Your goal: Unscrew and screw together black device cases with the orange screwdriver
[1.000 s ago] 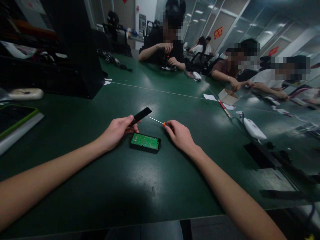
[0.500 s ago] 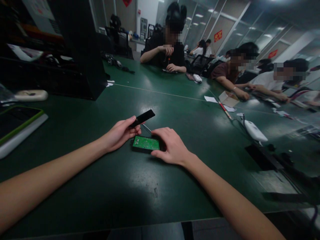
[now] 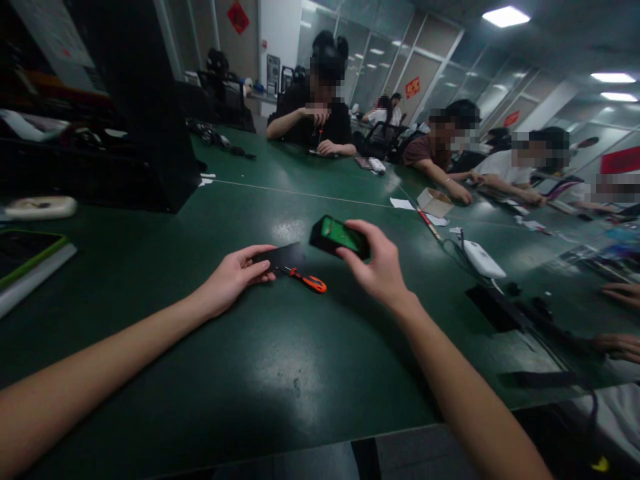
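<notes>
My right hand point(image 3: 379, 268) holds a black case half with a green circuit board point(image 3: 339, 236) lifted above the green table point(image 3: 280, 373). In my left hand point(image 3: 231, 275) is a flat black cover point(image 3: 281, 256), kept low near the table surface. A small screwdriver with an orange handle point(image 3: 307, 281) lies on the table between my two hands, just right of the cover.
A black box point(image 3: 150, 120) stands at the back left, with a tablet in a green case point(image 3: 25, 250) near the left edge. Several people work across the table. A white device point(image 3: 481, 259), a small cardboard box point(image 3: 434, 199) and black parts point(image 3: 500, 310) lie to the right.
My right hand let go of the screwdriver, took hold of the case half with the circuit board and lifted it off the table. The left hand lowered the black cover.
</notes>
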{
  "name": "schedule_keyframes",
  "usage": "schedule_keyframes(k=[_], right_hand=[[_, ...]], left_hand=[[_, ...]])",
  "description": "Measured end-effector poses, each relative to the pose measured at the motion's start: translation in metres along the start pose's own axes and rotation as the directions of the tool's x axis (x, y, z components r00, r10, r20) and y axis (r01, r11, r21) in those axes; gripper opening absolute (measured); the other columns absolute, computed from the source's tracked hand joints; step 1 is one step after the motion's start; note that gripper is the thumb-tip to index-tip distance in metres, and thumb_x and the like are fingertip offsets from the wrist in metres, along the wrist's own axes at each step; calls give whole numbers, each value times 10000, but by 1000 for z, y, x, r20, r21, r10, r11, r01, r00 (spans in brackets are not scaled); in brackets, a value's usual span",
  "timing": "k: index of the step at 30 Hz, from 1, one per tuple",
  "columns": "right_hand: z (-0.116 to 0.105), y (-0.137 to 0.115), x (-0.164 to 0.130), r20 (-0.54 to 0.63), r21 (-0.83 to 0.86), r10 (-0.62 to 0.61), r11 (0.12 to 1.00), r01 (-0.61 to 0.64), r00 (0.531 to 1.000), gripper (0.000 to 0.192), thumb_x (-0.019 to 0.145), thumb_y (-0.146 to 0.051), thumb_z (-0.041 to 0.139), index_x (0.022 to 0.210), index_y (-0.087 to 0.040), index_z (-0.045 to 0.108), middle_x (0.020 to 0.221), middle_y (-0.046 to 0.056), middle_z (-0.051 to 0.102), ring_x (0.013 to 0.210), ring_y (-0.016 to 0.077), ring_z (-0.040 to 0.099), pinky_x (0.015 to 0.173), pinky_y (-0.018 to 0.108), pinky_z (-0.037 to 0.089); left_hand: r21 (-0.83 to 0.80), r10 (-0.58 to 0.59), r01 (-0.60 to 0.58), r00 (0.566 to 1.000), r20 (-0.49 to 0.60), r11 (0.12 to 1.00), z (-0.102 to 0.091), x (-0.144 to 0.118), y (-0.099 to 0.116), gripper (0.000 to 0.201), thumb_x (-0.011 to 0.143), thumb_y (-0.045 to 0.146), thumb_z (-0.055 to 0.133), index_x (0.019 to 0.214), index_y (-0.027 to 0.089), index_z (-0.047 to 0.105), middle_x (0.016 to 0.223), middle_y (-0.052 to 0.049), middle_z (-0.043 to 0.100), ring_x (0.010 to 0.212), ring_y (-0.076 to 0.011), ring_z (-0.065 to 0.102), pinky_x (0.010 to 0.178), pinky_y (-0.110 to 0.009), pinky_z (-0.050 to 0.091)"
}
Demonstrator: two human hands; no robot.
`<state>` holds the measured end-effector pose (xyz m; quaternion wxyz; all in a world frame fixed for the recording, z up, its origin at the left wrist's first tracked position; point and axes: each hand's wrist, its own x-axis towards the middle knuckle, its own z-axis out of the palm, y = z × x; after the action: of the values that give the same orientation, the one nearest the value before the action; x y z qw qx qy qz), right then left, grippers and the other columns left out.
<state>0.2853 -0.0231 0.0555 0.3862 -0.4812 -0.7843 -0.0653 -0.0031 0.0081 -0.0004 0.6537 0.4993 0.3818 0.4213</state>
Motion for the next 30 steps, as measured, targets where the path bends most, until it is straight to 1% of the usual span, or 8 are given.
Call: schedule_keyframes(k=[2, 8, 12, 15, 19, 24, 27, 30], right_hand=[[-28, 47, 2, -57, -306, 122, 942, -134, 991, 477, 943, -469, 606, 1335, -198, 572, 1295, 146, 663, 1172, 248, 621, 1003, 388, 482], [-102, 166, -47, -279, -517, 373, 718, -466, 885, 323, 822, -511, 659, 892, -196, 651, 797, 168, 655, 781, 301, 606, 739, 489, 422], [-122, 197, -79, -372, -550, 432, 610, -570, 821, 400, 761, -627, 655, 661, -269, 507, 579, 62, 487, 642, 290, 525, 661, 515, 374], [-119, 200, -81, -377, -552, 411, 619, -558, 830, 437, 774, -655, 632, 618, -272, 489, 584, 82, 496, 685, 313, 546, 692, 557, 392], [-85, 168, -56, -315, -517, 300, 741, -428, 901, 402, 905, -554, 537, 948, -175, 664, 1058, 262, 657, 1042, 366, 612, 901, 584, 443], [-11, 56, -25, 70, -245, -22, 969, 39, 997, 522, 981, -432, 546, 1446, -199, 497, 1483, 193, 523, 1379, 302, 489, 1117, 533, 422], [23, -11, -26, 334, -92, -283, 939, 330, 899, 517, 973, -490, 565, 1423, -236, 552, 1552, 180, 466, 1436, 317, 424, 1141, 545, 399], [42, -43, -33, 380, -14, -372, 913, 407, 847, 396, 1023, -398, 500, 1366, -233, 611, 1458, 155, 571, 1319, 265, 533, 1068, 469, 465]], left_hand=[[122, 52, -52, 999, 3, 991, 3, 1, -1, 509, 867, 288, 719, 1337, 115, 628, 824, -43, 735, 734, -153, 704, 739, -267, 563], [223, 117, -116, 993, 9, 968, 10, 6, -4, 518, 888, 432, 634, 1291, 107, 649, 755, -33, 702, 676, -190, 684, 669, -302, 530], [299, 123, -138, 990, 70, 944, 6, 4, -5, 458, 935, 460, 573, 1247, 142, 677, 613, 30, 581, 570, -157, 582, 591, -261, 450], [316, 110, -130, 991, 79, 940, 3, 0, -4, 459, 952, 477, 554, 1250, 146, 662, 593, 37, 561, 567, -155, 568, 583, -249, 438], [352, 119, -141, 989, 84, 926, 3, -3, -1, 449, 959, 477, 535, 1240, 148, 656, 604, 27, 572, 582, -170, 592, 589, -255, 456], [426, 128, -174, 983, 133, 888, 5, -5, -4, 412, 955, 481, 558, 1224, 192, 675, 877, -35, 688, 633, -165, 635, 612, -265, 502], [405, 137, -217, 966, 217, 888, 5, -6, -8, 416, 962, 478, 569, 1265, 207, 656, 1034, -60, 710, 683, -168, 653, 674, -282, 530], [373, 120, -230, 948, 295, 899, 3, -8, -11, 419, 989, 469, 550, 1317, 222, 627, 1076, -68, 714, 773, -185, 673, 751, -297, 543]])
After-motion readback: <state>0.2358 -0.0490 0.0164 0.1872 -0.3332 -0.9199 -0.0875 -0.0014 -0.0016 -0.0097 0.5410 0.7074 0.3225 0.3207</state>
